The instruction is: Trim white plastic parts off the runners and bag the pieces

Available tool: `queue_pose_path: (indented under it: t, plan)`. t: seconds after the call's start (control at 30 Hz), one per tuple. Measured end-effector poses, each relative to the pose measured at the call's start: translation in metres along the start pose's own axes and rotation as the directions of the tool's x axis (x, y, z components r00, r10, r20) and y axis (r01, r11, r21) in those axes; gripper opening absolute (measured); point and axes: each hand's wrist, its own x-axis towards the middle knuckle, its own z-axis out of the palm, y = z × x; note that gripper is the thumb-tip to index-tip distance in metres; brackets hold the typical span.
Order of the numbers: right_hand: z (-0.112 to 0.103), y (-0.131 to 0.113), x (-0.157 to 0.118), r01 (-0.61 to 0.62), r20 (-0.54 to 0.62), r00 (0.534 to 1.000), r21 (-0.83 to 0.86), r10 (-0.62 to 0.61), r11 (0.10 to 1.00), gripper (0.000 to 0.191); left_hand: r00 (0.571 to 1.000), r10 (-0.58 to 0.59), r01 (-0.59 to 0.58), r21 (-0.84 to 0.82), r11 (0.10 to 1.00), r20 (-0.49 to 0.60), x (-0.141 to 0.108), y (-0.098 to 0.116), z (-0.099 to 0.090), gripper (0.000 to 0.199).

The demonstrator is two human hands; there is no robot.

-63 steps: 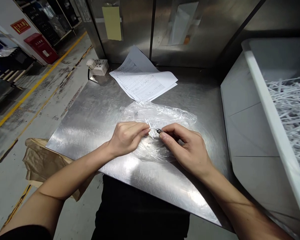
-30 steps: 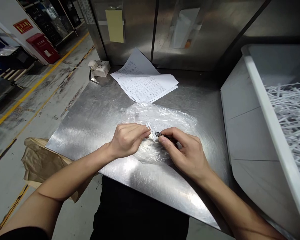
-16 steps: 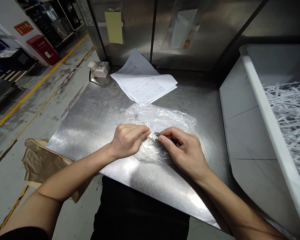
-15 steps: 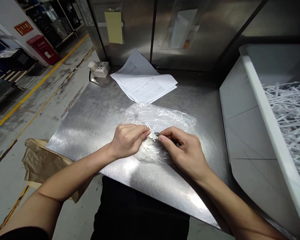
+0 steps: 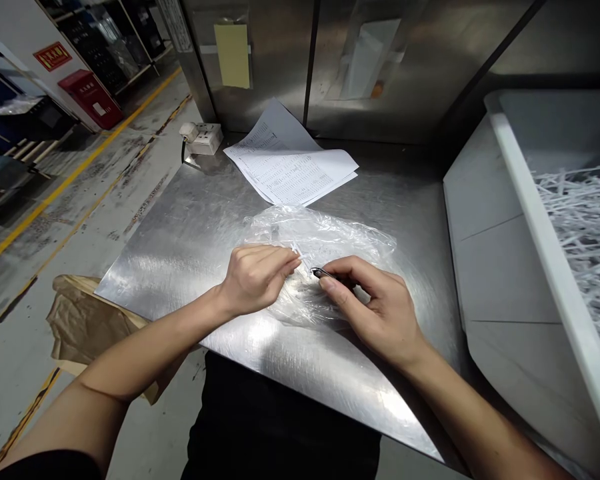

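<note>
My left hand (image 5: 263, 279) is closed, its thumb and fingertips pinching a thin white plastic piece (image 5: 301, 253) with slim prongs. My right hand (image 5: 373, 297) grips a small metal clipper (image 5: 319, 271), dark with a shiny curved tip, between thumb and forefinger. Its tip points left, close to the lower end of the white piece; whether they touch cannot be made out. Both hands are just above a crumpled clear plastic bag (image 5: 353, 239) lying on the metal table (image 5: 170, 247). Small pale bits below the fingers are hard to tell apart. My fingers hide most of the clipper.
At the right stands a large white bin (image 5: 505, 267) holding many thin white plastic pieces (image 5: 587, 227). Printed sheets (image 5: 295, 170) lie behind the bag. A power socket block (image 5: 207, 139) sits at the back left corner. A brown paper bag (image 5: 93, 327) is below the left edge.
My right hand has drawn slightly right, and the clipper tip shows more clearly, a little apart from my left fingertips. The left hand keeps its pinch. The view has shifted slightly.
</note>
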Motion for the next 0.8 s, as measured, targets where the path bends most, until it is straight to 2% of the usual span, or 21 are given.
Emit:
queue_pose_path:
  t: [0.53, 0.8]
  plan:
    - [0.003, -0.001, -0.001, -0.009, 0.010, 1.000, -0.041, 0.010, 0.999, 0.011, 0.999, 0.036, -0.035, 0.060, 0.998, -0.012, 0.000, 0.002, 0.001, 0.019]
    - [0.013, -0.005, 0.000, -0.200, 0.008, 0.980, 0.136, 0.201, 0.970, 0.019, 0.996, -0.076, 0.076, 0.017, 0.997, 0.042, -0.003, 0.004, 0.001, 0.016]
